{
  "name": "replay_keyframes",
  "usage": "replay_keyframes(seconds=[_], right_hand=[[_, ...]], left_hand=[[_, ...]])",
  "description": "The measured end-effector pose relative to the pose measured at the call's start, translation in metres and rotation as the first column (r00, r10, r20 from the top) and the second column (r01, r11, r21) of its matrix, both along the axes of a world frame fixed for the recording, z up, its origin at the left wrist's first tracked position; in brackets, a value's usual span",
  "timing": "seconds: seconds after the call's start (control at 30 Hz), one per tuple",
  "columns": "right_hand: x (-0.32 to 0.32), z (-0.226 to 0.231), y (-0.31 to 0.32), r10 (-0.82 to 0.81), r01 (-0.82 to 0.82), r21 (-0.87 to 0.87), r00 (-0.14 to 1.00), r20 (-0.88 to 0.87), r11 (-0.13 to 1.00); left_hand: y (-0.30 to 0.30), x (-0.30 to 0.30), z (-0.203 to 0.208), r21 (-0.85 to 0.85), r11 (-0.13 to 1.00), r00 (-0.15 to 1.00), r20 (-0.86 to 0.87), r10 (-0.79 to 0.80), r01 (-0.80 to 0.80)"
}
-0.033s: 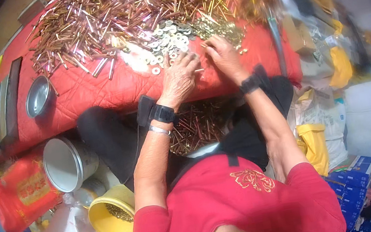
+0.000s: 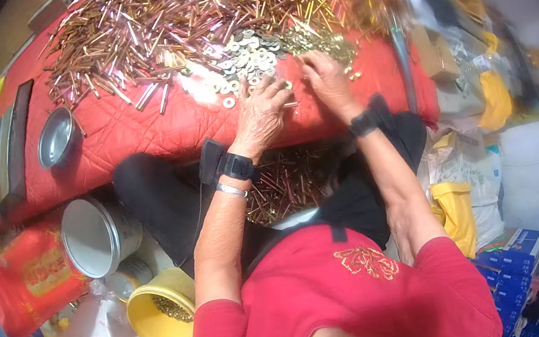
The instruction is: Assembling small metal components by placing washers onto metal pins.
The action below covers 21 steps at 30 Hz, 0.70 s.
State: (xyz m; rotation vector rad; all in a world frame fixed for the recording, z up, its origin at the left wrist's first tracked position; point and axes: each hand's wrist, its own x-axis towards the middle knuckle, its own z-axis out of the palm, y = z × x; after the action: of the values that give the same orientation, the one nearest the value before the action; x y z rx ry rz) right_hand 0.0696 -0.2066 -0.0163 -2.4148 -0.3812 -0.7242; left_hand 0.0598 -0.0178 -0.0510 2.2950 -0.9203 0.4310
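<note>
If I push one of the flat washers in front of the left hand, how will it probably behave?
The washers look thin and lie mostly flat, so one would probably slide rather than roll. Their metallic shine suggests that they are stiff. Many overlap, so pushing one may shift its neighbours.

The thin copper-coloured rods [image 2: 190, 13] looked like glossy metal; the flat, pale, ring-shaped washers [image 2: 252, 54] had a smooth metallic shine too. I saw the red quilted cloth [image 2: 125, 138] puckered and matt, the round silver metal bowl [image 2: 55, 140] polished, the yellow plastic bucket [image 2: 145, 326] smooth.
</note>
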Motion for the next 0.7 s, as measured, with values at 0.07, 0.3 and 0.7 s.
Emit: replay_keyframes(seconds=[0.07, 0.3, 0.7], right_hand=[[-0.006, 0.011, 0.01, -0.036, 0.037, 0.037, 0.998, -0.051, 0.999], [-0.027, 0.023, 0.014, 0.109, -0.138, -0.122, 0.968, -0.225, 0.983], [-0.033, 0.024, 0.025, -0.171, 0.037, -0.498, 0.959, -0.227, 0.866]], left_hand=[[0.007, -0.005, -0.002, -0.11, 0.994, 1.0, -0.023, -0.008, 0.006], [0.033, -0.008, 0.012, -0.718, 0.45, 0.694, -0.673, -0.256, -0.531], [0.052, -0.028, 0.019, -0.717, 0.222, 0.582, -0.676, -0.451, -0.661]])
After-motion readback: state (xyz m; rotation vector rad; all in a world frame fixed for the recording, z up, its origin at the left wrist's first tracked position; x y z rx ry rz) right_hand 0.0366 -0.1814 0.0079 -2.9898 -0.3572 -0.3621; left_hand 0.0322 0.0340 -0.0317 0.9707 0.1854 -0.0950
